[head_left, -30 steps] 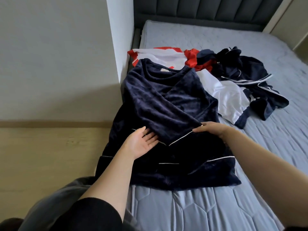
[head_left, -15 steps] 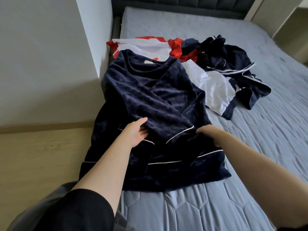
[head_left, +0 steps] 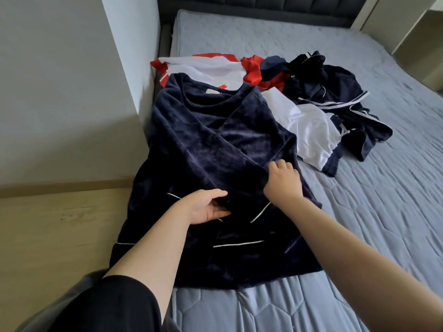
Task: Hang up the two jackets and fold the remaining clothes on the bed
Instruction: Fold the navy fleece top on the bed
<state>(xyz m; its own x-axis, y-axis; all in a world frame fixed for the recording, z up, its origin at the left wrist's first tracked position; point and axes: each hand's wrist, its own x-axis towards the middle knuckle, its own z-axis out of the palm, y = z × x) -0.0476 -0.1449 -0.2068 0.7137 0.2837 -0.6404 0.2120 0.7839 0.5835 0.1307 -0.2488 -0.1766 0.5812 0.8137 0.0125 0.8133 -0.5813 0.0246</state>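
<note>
Between both hands (head_left: 208, 207) (head_left: 282, 182): folded sleeve (head_left: 230, 164), gripped.

wall (head_left: 60, 92): grey | floor (head_left: 48, 224): pale wood | headboard (head_left: 263, 3): dark padded

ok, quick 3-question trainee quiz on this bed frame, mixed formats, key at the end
1. True or false: the navy velvet top lies on the bed with a sleeve folded across its front.
2. Which hand grips the fabric at the top's right edge? A) left hand B) right hand
3. Fill in: the white garment with navy cuffs lies to the ______ of the top.

Key: 1 true; 2 B; 3 right
</note>
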